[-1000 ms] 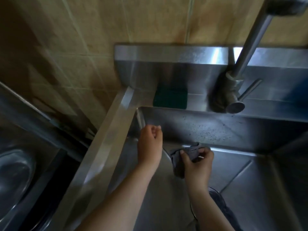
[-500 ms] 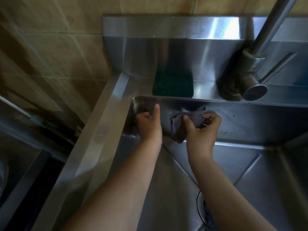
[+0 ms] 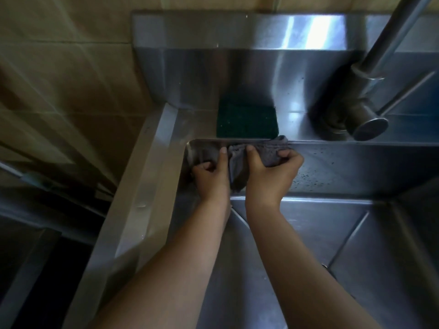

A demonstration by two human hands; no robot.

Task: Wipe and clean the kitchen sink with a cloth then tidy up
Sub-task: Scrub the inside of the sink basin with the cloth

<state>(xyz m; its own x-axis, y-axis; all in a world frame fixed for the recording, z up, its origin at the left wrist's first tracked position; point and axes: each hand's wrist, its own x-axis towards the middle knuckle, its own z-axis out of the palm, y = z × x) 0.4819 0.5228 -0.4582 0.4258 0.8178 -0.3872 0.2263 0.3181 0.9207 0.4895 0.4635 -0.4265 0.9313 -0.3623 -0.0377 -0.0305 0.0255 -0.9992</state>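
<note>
I see the right hand (image 3: 273,176) with fingers curled round the grey cloth (image 3: 259,154), pressing it on the sink (image 3: 356,167) rear wall just under the rim, below the green scouring pad (image 3: 247,121). Beside it, the left hand (image 3: 211,178): index straight, rest curled; can't tell if it grips.

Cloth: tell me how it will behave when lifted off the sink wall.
Probably floppy: the cloth bunches into folds under the right hand and a flap hangs below. Likely light: a simple grip keeps it up against the sink wall. Possibly damp and clingy; specks, perhaps droplets, dot that wall.
</note>
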